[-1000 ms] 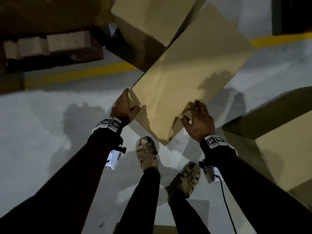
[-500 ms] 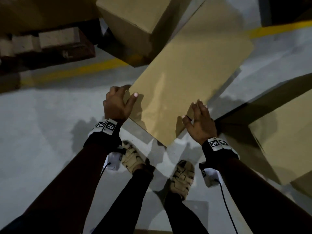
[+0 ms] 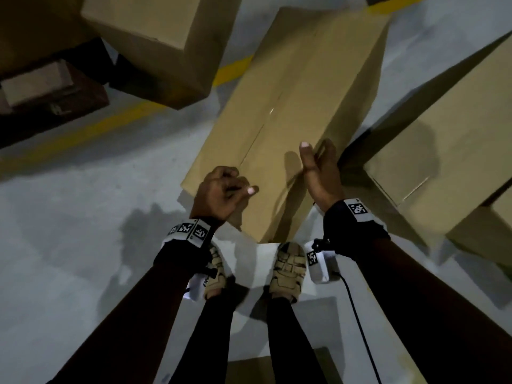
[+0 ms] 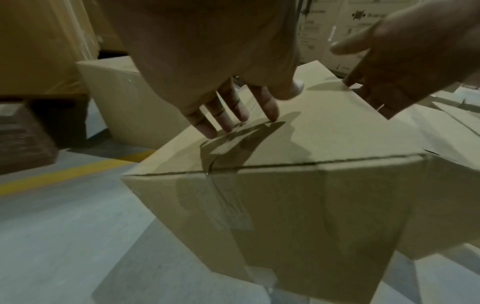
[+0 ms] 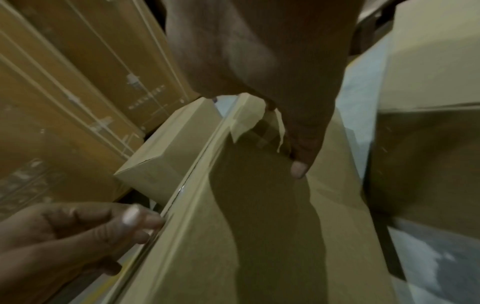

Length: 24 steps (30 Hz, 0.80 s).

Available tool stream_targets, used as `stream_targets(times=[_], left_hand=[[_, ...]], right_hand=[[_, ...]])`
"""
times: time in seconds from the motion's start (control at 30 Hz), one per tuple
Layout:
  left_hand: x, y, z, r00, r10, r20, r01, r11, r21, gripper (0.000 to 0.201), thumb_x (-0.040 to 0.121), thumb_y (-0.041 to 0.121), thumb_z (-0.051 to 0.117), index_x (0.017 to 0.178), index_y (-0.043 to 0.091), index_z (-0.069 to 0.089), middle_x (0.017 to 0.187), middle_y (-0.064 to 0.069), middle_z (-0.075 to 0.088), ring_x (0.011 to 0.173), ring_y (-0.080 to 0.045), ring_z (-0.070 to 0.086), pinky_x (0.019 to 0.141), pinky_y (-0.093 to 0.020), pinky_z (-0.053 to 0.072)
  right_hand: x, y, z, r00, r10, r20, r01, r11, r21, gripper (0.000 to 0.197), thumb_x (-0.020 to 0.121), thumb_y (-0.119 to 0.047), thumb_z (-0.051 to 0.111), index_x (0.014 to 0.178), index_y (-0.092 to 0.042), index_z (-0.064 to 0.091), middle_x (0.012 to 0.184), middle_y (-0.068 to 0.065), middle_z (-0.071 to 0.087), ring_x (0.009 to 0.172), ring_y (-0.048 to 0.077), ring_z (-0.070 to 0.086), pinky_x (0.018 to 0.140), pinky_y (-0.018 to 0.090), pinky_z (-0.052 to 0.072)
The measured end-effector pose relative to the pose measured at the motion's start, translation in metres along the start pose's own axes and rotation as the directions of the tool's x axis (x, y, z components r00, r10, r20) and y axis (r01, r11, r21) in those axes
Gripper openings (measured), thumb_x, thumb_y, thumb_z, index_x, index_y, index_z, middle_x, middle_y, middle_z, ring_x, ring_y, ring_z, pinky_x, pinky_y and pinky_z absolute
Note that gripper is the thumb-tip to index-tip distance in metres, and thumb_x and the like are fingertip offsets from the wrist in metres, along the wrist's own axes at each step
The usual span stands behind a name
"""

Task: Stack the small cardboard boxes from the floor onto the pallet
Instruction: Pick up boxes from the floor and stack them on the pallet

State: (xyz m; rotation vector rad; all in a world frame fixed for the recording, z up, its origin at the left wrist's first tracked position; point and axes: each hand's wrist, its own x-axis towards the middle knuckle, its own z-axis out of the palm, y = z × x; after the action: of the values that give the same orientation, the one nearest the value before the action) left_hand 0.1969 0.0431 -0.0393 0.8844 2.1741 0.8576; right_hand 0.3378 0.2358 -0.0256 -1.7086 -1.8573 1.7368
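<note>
The long tan taped cardboard box [image 3: 288, 112] lies on the grey floor [image 3: 83, 231] under both hands. The left hand [image 3: 221, 194], loosely curled, and the right hand [image 3: 318, 173], fingers straight along its edge, grip nothing. A second tan carton [image 3: 443, 151] crowds the right hand; a third tan carton [image 3: 155, 37] stands beyond the left.

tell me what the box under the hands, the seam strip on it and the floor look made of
Cardboard box: plain brown corrugated board, matte, with folded flap edges. Seam strip: likely clear plastic tape, glossy glints along it. Floor: looks like smooth painted or sealed concrete, pale grey, with a yellow painted line.
</note>
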Motion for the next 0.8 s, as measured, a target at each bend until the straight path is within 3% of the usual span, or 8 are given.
stream_targets(times=[0.13, 0.27, 0.37, 0.47, 0.57, 0.67, 0.73, 0.8], left_hand=[[0.013, -0.011, 0.012, 0.995, -0.094, -0.035, 0.099, 0.978, 0.184, 0.084, 0.067, 0.070, 0.065, 0.132, 0.016, 0.065, 0.130, -0.015, 0.056, 0.121, -0.037, 0.054, 0.099, -0.049, 0.048], [0.023, -0.018, 0.013, 0.935, -0.355, -0.014, 0.350, 0.912, 0.214, 0.126, 0.060, 0.066, 0.088, 0.159, 0.017, 0.026, 0.163, -0.015, 0.026, 0.149, -0.033, 0.027, 0.117, -0.056, 0.030], [0.027, -0.013, 0.009, 0.920, -0.389, 0.044, 0.361, 0.887, 0.288, 0.134, 0.059, 0.064, 0.088, 0.162, 0.019, 0.015, 0.164, -0.011, 0.026, 0.149, -0.030, 0.029, 0.117, -0.056, 0.027], [0.025, -0.010, -0.001, 0.900, -0.434, 0.050, 0.413, 0.882, 0.228, 0.133, 0.060, 0.063, 0.089, 0.161, 0.021, 0.014, 0.158, -0.015, 0.035, 0.143, -0.034, 0.039, 0.115, -0.056, 0.029], [0.021, -0.010, -0.012, 0.853, -0.507, 0.120, 0.482, 0.856, 0.188, 0.132, 0.062, 0.065, 0.087, 0.161, 0.020, 0.013, 0.154, -0.017, 0.042, 0.138, -0.037, 0.045, 0.112, -0.052, 0.039], [0.015, -0.020, -0.015, 0.803, -0.556, 0.215, 0.515, 0.828, 0.221, 0.131, 0.059, 0.065, 0.089, 0.159, 0.021, 0.015, 0.149, -0.015, 0.048, 0.134, -0.037, 0.050, 0.106, -0.048, 0.046], [0.013, -0.025, -0.016, 0.823, -0.521, 0.226, 0.493, 0.853, 0.170, 0.142, 0.045, 0.071, 0.089, 0.157, 0.022, 0.017, 0.150, -0.011, 0.045, 0.136, -0.034, 0.047, 0.109, -0.052, 0.045], [0.012, -0.028, -0.013, 0.843, -0.492, 0.217, 0.490, 0.869, 0.069, 0.141, 0.049, 0.061, 0.094, 0.159, 0.022, 0.014, 0.156, -0.007, 0.039, 0.142, -0.029, 0.040, 0.115, -0.050, 0.039]], right_hand=[[0.000, 0.036, -0.001, 0.996, -0.011, -0.087, 0.009, 1.000, -0.028, 0.106, 0.085, -0.052, 0.071, 0.161, -0.007, 0.013, 0.164, 0.015, 0.028, 0.150, 0.031, 0.030, 0.122, 0.051, 0.028], [-0.004, 0.057, -0.005, 0.994, 0.032, -0.102, -0.030, 0.999, 0.023, 0.116, 0.074, -0.069, 0.062, 0.163, -0.024, 0.003, 0.165, 0.009, 0.028, 0.149, 0.030, 0.032, 0.121, 0.050, 0.030], [0.001, 0.062, -0.008, 0.989, 0.028, -0.142, -0.026, 1.000, 0.018, 0.097, 0.092, -0.044, 0.068, 0.163, -0.021, 0.007, 0.162, 0.009, 0.035, 0.146, 0.029, 0.037, 0.119, 0.049, 0.034], [0.003, 0.070, -0.011, 0.989, 0.044, -0.138, -0.048, 0.999, -0.026, 0.090, 0.094, -0.022, 0.071, 0.163, -0.018, 0.013, 0.158, 0.009, 0.041, 0.144, 0.028, 0.040, 0.119, 0.043, 0.035], [-0.003, 0.077, -0.007, 0.995, 0.091, -0.043, -0.093, 0.994, -0.053, 0.102, 0.084, -0.027, 0.080, 0.162, -0.020, 0.015, 0.159, 0.008, 0.039, 0.145, 0.029, 0.038, 0.119, 0.050, 0.035], [-0.010, 0.080, 0.004, 0.994, 0.099, 0.047, -0.094, 0.991, -0.096, 0.129, 0.063, -0.056, 0.082, 0.162, -0.018, 0.008, 0.166, 0.009, 0.024, 0.152, 0.030, 0.026, 0.122, 0.052, 0.031], [-0.011, 0.084, 0.011, 0.996, 0.058, 0.062, -0.049, 0.989, -0.140, 0.128, 0.070, -0.043, 0.088, 0.162, -0.014, 0.003, 0.168, 0.011, 0.016, 0.154, 0.030, 0.019, 0.125, 0.048, 0.024], [-0.010, 0.087, 0.017, 0.999, 0.009, 0.038, -0.003, 0.986, -0.169, 0.126, 0.074, -0.029, 0.090, 0.162, -0.011, 0.000, 0.168, 0.014, 0.013, 0.154, 0.030, 0.017, 0.125, 0.043, 0.020]])
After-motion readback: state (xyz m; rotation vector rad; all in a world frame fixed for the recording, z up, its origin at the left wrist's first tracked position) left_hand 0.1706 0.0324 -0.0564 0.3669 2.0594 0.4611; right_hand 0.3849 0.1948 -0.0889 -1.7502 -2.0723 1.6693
